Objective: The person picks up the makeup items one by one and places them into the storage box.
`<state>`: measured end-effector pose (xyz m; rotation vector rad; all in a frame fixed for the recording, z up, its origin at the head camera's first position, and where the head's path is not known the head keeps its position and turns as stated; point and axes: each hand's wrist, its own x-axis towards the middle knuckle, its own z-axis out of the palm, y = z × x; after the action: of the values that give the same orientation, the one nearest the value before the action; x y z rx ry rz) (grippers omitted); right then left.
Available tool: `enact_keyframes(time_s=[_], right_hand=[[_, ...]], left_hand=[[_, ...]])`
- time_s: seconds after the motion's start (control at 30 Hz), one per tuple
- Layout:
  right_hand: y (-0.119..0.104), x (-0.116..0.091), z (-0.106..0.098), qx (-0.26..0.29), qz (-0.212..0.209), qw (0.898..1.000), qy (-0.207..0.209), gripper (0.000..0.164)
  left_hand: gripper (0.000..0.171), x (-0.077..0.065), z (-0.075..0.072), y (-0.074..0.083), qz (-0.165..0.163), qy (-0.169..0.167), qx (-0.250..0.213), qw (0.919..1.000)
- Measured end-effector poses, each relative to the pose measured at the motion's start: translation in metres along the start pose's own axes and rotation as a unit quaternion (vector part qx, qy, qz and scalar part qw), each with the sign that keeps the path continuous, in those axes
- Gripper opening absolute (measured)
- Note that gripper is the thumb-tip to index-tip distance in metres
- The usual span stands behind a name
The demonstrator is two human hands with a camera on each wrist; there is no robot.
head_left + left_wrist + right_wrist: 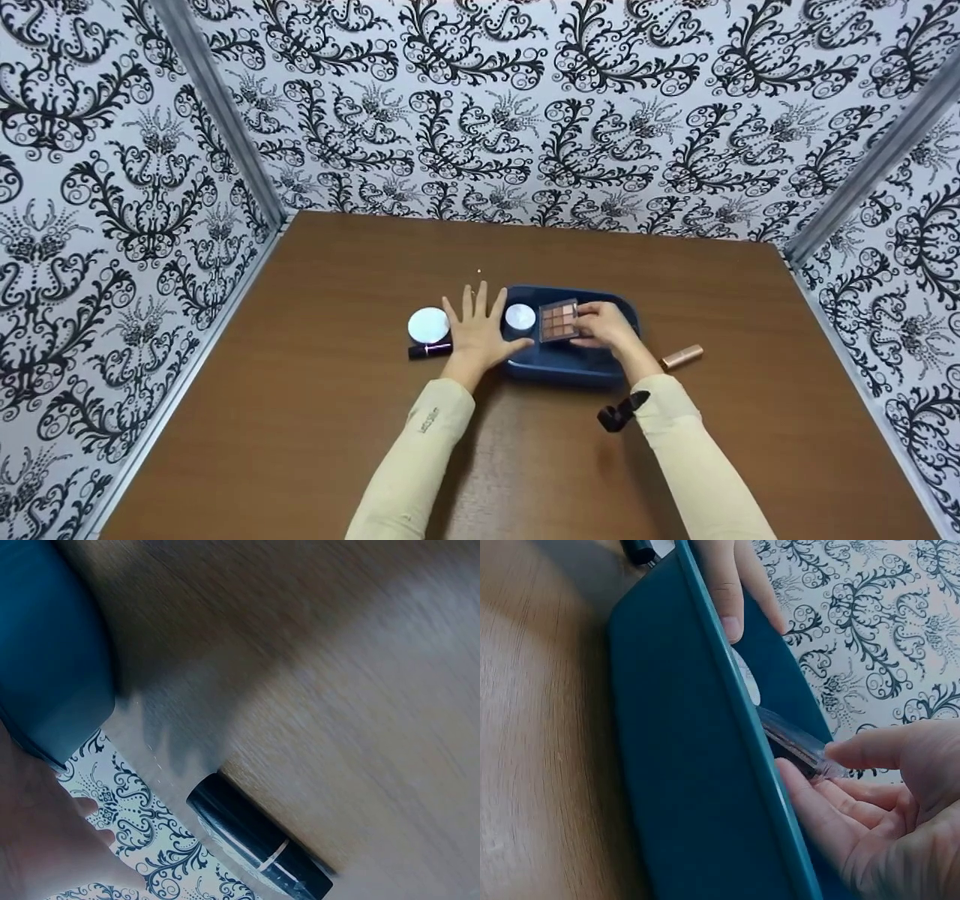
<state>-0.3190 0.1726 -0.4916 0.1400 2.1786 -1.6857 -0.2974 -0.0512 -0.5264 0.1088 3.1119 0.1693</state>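
Note:
A blue tray (570, 373) with raised walls stands on the wooden table. Inside it, on the left, is a round white-lidded jar (520, 317). My right hand (606, 327) pinches an eyeshadow palette (558, 321) by its right edge, above the tray floor; the right wrist view shows the palette (795, 742) edge-on between thumb and fingers, partly hidden by the tray wall. At the tray's left end, my left hand (477, 337) has its fingers spread and holds nothing, its thumb reaching over the rim. Close beside it lies a dark lipstick-like tube (430, 350).
A round white disc-shaped item (428, 325) lies behind the dark tube. Right of the tray, a gold-and-pink tube (682, 356) lies on the table (360, 450). Patterned walls (480, 135) enclose the back and both sides.

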Motion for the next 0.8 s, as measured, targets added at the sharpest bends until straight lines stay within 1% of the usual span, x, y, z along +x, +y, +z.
enact_keyframes(time_s=[0.13, 0.23, 0.37, 0.43, 0.57, 0.8], right_hand=[[0.003, 0.006, 0.003, -0.001, 0.014, 1.000, 0.002, 0.054], [0.006, 0.009, 0.006, -0.006, 0.021, 1.000, 0.012, 0.052], [0.008, 0.011, 0.010, -0.017, 0.022, 0.999, 0.032, 0.048], [0.008, 0.011, 0.012, -0.018, 0.020, 0.999, 0.035, 0.046], [0.008, 0.011, 0.014, -0.019, 0.026, 0.999, 0.031, 0.043], [0.008, 0.006, 0.013, -0.045, 0.051, 0.998, 0.015, 0.053]], left_hand=[[0.110, -0.001, -0.002, 0.000, 0.000, 0.001, -0.004, 1.0000], [0.110, -0.002, -0.003, 0.000, 0.000, 0.000, -0.007, 1.0000], [0.110, -0.002, -0.004, 0.000, -0.001, -0.001, 0.002, 1.0000], [0.110, -0.003, -0.005, 0.001, -0.002, -0.001, 0.008, 1.0000], [0.110, -0.005, -0.006, 0.001, -0.003, -0.002, 0.012, 0.9999], [0.110, -0.005, -0.005, 0.001, -0.003, -0.008, 0.010, 0.9999]])
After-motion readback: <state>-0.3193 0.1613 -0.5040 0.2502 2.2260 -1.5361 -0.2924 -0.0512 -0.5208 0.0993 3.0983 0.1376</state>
